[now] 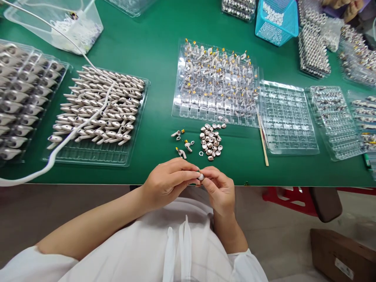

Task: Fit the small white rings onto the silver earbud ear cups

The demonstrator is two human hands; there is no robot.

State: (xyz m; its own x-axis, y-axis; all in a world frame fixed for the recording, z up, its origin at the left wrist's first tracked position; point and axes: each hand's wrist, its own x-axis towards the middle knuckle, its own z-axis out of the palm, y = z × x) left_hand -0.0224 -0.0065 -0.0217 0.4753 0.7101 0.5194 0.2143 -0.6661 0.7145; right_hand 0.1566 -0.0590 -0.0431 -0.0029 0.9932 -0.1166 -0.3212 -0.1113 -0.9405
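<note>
My left hand and my right hand meet at the table's front edge. Between their fingertips they pinch a small white and silver earbud part, mostly covered by the fingers. Just beyond lies a pile of small round silver earbud caps. Left of that pile are a few loose white earbud pieces with gold-coloured flex ends. A small white ring rests on the green table between them and the caps.
Behind stands a clear tray of white earbud pieces. A wooden stick lies right of it, beside another clear tray. At left, a white cable crosses a tray of earbud shells. A blue basket and a co-worker's hands are far right.
</note>
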